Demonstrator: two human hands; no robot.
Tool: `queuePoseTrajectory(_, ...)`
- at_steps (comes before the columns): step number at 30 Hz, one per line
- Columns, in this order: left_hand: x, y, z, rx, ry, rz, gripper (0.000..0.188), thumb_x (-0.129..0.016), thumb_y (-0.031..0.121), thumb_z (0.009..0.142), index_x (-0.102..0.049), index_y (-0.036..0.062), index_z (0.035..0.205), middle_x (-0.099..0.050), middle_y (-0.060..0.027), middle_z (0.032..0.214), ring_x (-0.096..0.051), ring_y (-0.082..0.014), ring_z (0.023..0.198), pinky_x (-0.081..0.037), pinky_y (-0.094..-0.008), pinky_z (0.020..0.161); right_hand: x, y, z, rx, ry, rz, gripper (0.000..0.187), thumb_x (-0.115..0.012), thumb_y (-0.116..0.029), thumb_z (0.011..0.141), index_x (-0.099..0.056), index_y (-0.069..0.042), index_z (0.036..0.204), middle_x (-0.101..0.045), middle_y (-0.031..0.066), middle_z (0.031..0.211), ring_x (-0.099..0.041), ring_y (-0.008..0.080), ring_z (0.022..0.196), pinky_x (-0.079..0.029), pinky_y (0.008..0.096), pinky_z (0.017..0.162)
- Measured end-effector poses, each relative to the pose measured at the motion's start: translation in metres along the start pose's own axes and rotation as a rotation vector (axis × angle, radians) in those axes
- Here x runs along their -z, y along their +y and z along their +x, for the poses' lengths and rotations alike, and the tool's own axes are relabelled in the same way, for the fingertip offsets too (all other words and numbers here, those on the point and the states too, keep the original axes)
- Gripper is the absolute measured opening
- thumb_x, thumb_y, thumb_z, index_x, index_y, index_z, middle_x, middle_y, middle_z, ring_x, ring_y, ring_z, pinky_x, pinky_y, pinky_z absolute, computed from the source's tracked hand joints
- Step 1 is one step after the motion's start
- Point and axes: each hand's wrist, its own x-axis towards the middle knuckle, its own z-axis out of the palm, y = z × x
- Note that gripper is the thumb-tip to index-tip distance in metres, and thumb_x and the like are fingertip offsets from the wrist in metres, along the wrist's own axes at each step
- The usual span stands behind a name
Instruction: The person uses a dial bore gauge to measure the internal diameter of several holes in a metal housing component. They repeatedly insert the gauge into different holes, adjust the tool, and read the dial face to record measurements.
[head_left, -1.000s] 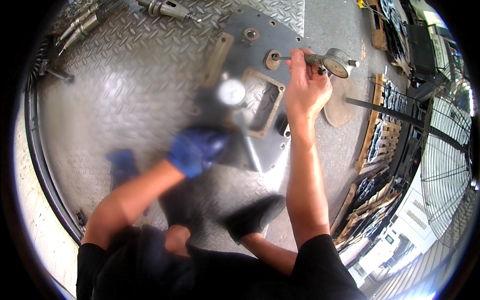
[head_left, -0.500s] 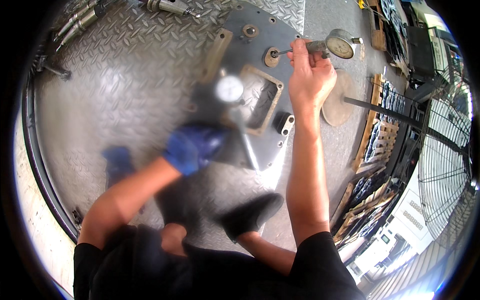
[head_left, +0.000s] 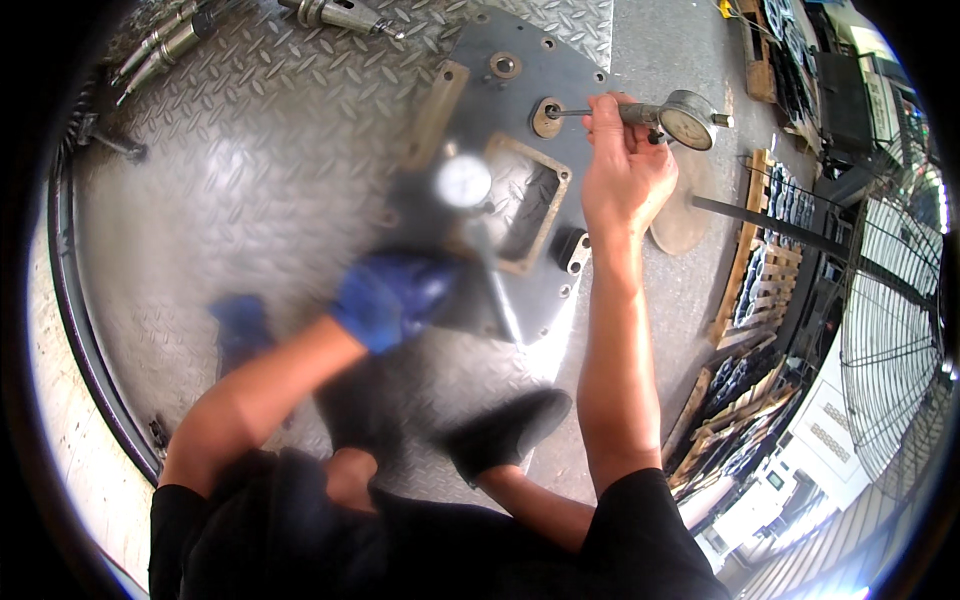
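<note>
My bare right hand [head_left: 628,172] is closed on the handle of a dial bore gauge [head_left: 688,120]. The gauge lies sideways, its round dial to the right, and its thin probe reaches into a bushing hole [head_left: 547,117] in a dark grey metal plate [head_left: 545,70]. Over the plate's middle is a second dial gauge [head_left: 463,181] with a white face and a metal stem. Just left of that stem is my left hand [head_left: 392,300] in a blue glove. Blur hides its fingertips, so whether it grips the stem cannot be told.
Metal tool holders [head_left: 175,45] sit at the far left on the diamond-tread floor plate [head_left: 250,180]. A round stand base [head_left: 675,205] with a pole is right of my forearm. Pallets [head_left: 765,290] of metal parts and a large caged fan [head_left: 890,330] stand farther right.
The dial end of the right-hand gauge has swung slightly toward me, and my right hand with it. Its probe stays at the bushing. My left hand has kept its place.
</note>
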Motion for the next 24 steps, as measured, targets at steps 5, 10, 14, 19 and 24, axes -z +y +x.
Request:
queuePoseTrajectory(5,0.000,-0.001,0.000,-0.009,0.017,-0.017,0.036,-0.076,0.017,0.086,-0.074,0.0124,0.121,-0.073,-0.0099,0.089,-0.071,-0.0319,0.073,-0.058,-0.0439,0.065,0.001,-0.011,-0.004,0.020,0.022,0.047,0.023,-0.073,-0.022,0.102,-0.075,0.001,0.103,-0.068,-0.0019,0.079,-0.057,0.0058,0.075,-0.048,0.0247,0.071)
queuePoseTrajectory(10,0.000,-0.002,0.000,-0.010,0.022,-0.037,0.037,-0.076,0.017,0.086,-0.074,0.0127,0.122,-0.073,-0.0096,0.089,-0.071,-0.0316,0.073,-0.058,-0.0438,0.064,0.003,-0.011,-0.002,0.039,0.012,0.044,0.019,-0.073,-0.018,0.102,-0.074,0.001,0.105,-0.067,-0.0022,0.081,-0.057,0.0055,0.077,-0.048,0.0237,0.073)
queuePoseTrajectory(14,-0.001,-0.002,-0.001,-0.007,0.003,-0.017,0.038,-0.076,0.018,0.085,-0.074,0.0130,0.123,-0.073,-0.0090,0.089,-0.070,-0.0307,0.072,-0.057,-0.0434,0.063,0.003,-0.009,-0.006,0.017,0.038,0.049,0.019,-0.073,-0.017,0.101,-0.074,0.002,0.105,-0.067,-0.0006,0.081,-0.058,0.0058,0.077,-0.049,0.0242,0.074)
queuePoseTrajectory(19,0.002,0.000,0.002,-0.007,0.009,-0.017,0.038,-0.076,0.019,0.085,-0.074,0.0135,0.123,-0.073,-0.0086,0.089,-0.071,-0.0305,0.073,-0.057,-0.0436,0.063,0.003,-0.010,-0.019,0.042,0.044,-0.030,0.021,-0.072,-0.019,0.102,-0.074,0.002,0.105,-0.066,0.0014,0.078,-0.058,0.0062,0.077,-0.049,0.0255,0.070)
queuePoseTrajectory(24,0.001,0.001,0.001,-0.002,-0.002,-0.005,0.038,-0.075,0.019,0.086,-0.073,0.0130,0.123,-0.073,-0.0091,0.089,-0.071,-0.0307,0.075,-0.058,-0.0438,0.065,0.005,0.003,-0.021,0.059,-0.002,-0.049,0.022,-0.070,-0.021,0.103,-0.074,0.001,0.104,-0.066,0.0029,0.077,-0.059,0.0077,0.075,-0.050,0.0275,0.070)
